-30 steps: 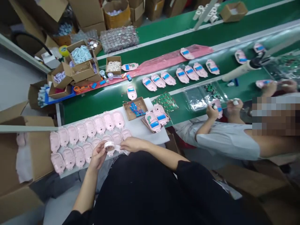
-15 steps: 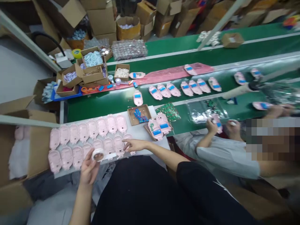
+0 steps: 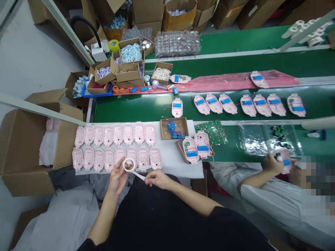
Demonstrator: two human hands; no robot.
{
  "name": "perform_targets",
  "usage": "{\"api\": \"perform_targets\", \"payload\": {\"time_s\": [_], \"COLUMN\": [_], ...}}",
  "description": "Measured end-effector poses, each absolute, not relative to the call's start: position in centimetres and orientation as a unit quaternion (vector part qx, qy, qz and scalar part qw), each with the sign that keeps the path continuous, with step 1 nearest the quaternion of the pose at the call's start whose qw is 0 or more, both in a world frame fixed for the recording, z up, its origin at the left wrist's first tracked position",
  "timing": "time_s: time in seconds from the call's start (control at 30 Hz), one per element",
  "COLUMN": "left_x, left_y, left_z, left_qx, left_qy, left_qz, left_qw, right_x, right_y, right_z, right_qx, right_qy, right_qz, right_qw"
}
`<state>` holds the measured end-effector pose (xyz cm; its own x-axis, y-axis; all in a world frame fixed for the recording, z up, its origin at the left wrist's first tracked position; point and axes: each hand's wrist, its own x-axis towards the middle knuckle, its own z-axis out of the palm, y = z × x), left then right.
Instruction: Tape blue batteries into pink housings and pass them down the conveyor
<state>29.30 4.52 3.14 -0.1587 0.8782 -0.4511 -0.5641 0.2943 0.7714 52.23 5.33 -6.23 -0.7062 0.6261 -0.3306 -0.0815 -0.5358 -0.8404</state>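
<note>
My left hand (image 3: 118,177) grips a roll of white tape (image 3: 128,165) by its left side, just in front of the near row of pink shells. A short strip of tape (image 3: 138,175) runs off the roll, and my right hand (image 3: 157,179) pinches its free end. Two rows of pink plastic shells (image 3: 128,134) lie open side up on a white foam sheet (image 3: 174,153). To the right, two shells with blue batteries (image 3: 190,150) rest on a small carton. Behind them is a cardboard box (image 3: 163,131) of blue batteries with wires.
A green circuit board panel (image 3: 212,132) lies right of the battery box. Several battery-fitted shells (image 3: 260,105) line the green conveyor (image 3: 146,108). At right a co-worker's hand (image 3: 273,163) holds another shell. Small parts boxes (image 3: 128,72) and a large open carton (image 3: 68,146) stand at left.
My right hand has come down from over the near row of shells and now holds the tape's end, stretched lower right of the roll. The view has shifted, showing more of the left side.
</note>
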Motion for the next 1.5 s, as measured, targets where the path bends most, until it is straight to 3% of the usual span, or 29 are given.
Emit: {"api": "perform_targets", "payload": {"time_s": [0.13,0.2,0.3,0.4,1.1,1.5], "left_x": [26.4,24.4,22.0,20.3,18.3,15.7], "left_y": [3.3,2.5,1.3,0.1,1.1,-1.0], "left_z": [2.5,2.9,3.6,3.7,0.6,0.0], "left_qx": [0.126,0.132,0.150,0.163,0.236,0.213], "left_qy": [0.519,0.516,0.508,0.498,0.441,0.440], "left_qz": [0.616,0.638,0.630,0.595,0.489,0.492], "left_qw": [0.579,0.556,0.568,0.610,0.714,0.720], "right_x": [52.1,51.5,49.6,47.5,45.1,43.4], "right_y": [5.9,6.6,7.3,7.3,4.1,2.4], "right_z": [-9.9,-11.4,-13.0,-13.7,-15.2,-20.3], "right_qx": [-0.311,-0.400,-0.497,-0.495,-0.572,-0.555], "right_qy": [-0.477,-0.590,-0.748,-0.781,-0.737,-0.761], "right_qz": [0.816,0.701,0.429,0.343,0.302,0.291], "right_qw": [0.097,0.031,-0.095,-0.165,-0.194,-0.168]}}
